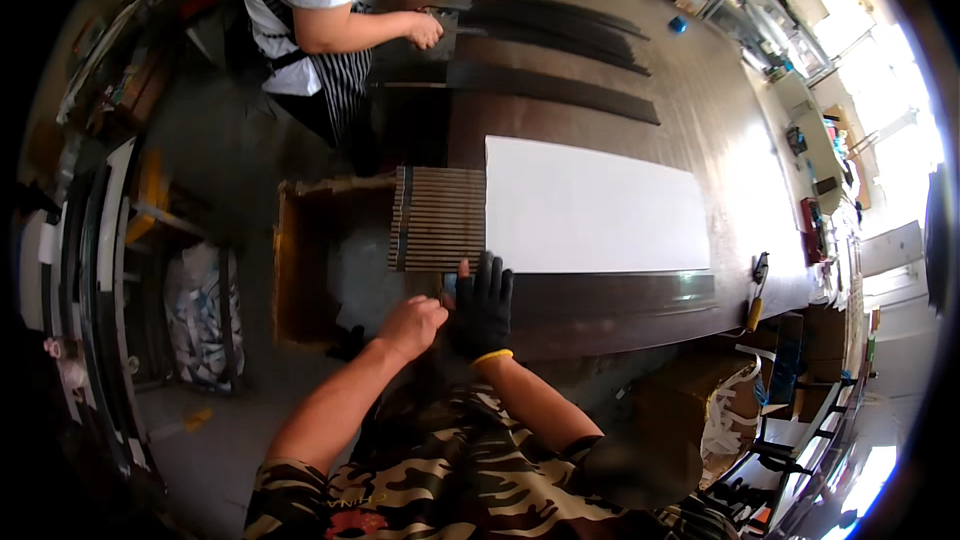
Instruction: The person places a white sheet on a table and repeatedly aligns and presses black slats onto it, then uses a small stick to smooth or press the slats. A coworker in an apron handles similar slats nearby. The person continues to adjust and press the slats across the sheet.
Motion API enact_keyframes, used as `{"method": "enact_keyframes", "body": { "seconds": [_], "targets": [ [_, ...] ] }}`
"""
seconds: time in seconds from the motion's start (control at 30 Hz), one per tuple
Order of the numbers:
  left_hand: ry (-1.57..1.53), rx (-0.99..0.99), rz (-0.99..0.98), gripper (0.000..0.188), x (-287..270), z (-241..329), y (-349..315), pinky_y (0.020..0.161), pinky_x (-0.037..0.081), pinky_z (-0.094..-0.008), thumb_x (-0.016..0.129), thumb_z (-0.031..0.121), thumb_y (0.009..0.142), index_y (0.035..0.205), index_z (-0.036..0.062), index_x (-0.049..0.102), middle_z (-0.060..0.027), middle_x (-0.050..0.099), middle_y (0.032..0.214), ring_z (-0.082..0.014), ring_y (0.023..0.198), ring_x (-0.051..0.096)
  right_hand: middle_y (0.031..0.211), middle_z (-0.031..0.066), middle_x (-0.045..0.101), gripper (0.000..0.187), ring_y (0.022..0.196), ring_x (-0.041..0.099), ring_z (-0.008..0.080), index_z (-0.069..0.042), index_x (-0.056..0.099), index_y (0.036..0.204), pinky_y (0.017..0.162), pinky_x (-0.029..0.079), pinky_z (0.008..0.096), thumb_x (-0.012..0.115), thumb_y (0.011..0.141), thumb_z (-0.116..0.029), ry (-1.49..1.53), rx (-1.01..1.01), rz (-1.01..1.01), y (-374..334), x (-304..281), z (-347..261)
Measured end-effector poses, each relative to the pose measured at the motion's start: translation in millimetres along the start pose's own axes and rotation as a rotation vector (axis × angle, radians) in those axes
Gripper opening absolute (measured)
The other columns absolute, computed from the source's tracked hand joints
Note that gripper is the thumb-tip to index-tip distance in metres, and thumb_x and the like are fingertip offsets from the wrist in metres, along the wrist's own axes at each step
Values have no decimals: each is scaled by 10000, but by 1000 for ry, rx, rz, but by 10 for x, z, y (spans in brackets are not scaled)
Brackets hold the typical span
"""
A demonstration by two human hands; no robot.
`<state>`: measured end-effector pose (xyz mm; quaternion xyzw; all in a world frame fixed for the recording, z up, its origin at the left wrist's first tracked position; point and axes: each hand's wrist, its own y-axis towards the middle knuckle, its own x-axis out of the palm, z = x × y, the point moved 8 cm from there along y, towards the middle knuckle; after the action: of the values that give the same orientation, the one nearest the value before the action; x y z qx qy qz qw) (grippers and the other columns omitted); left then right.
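Note:
My bare left hand (413, 328) is closed, its fingers pinched together beside the near left corner of the table; whatever they hold is too small to make out. Just right of it, my right hand (484, 312) wears a black glove with a yellow cuff and bare thumb tip. Its fingers stretch out flat at the left end of a dark glossy strip (610, 302) along the table's near edge. A small bluish patch shows by the thumb. Beyond the strip lies a large white panel (600, 206). Left of the panel sits a stack of brown slats (450, 218) crossed by a dark band.
An open cardboard box (288, 280) stands left of the table. Across the table, a co-worker (318, 40) in a striped apron handles something thin near several long dark strips (560, 90). A yellow-handled tool (755, 312) lies at the right edge, above another box (690, 400).

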<state>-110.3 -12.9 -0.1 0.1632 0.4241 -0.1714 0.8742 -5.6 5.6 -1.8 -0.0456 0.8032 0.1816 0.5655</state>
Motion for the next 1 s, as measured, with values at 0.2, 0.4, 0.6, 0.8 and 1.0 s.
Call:
{"method": "enact_keyframes", "body": {
  "seconds": [0.2, 0.4, 0.6, 0.8, 1.0],
  "targets": [
    [-13, -11, -6, 112, -28, -19, -21, 718, 524, -449, 678, 161, 808, 792, 82, 601, -98, 612, 847, -323, 865, 620, 1465, 264, 415, 624, 1373, 398, 419, -21, 428, 1434, 1127, 338, 480, 681, 903, -229, 236, 234, 194, -404, -478, 567],
    [-109, -103, 77, 139, -153, 115, -37, 727, 527, -456, 722, 203, 841, 913, 100, 663, -91, 609, 865, -333, 861, 630, 1286, 249, 556, 630, 1162, 562, 389, 20, 423, 1377, 985, 443, 432, 686, 911, -312, 258, 1199, 454, -1305, -1103, 2418],
    [-35, 134, -54, 144, -507, 534, 159, 669, 542, -399, 731, 188, 832, 910, 83, 669, -70, 602, 841, -295, 787, 650, 852, 119, 559, 374, 717, 568, 269, -112, 504, 1064, 629, 486, 401, 552, 983, -474, 922, 1501, 516, -2010, -515, 3959],
    [-22, 125, -66, 119, -1283, 742, 705, 614, 554, -362, 753, 168, 815, 863, 80, 688, -62, 632, 826, -259, 762, 668, 599, 15, 451, 284, 513, 464, 211, -168, 540, 848, 504, 459, 389, 540, 1005, -406, 1642, 1367, 597, -861, -1128, 3528],
    [198, -37, 46, 87, -1624, -362, 1835, 654, 550, -386, 744, 156, 818, 823, 96, 682, -58, 612, 808, -262, 774, 653, 892, 59, 638, 236, 835, 633, 236, -49, 606, 1089, 733, 566, 453, 555, 1013, -267, 1852, 938, 448, 1445, -937, 3994]
  ]
}}
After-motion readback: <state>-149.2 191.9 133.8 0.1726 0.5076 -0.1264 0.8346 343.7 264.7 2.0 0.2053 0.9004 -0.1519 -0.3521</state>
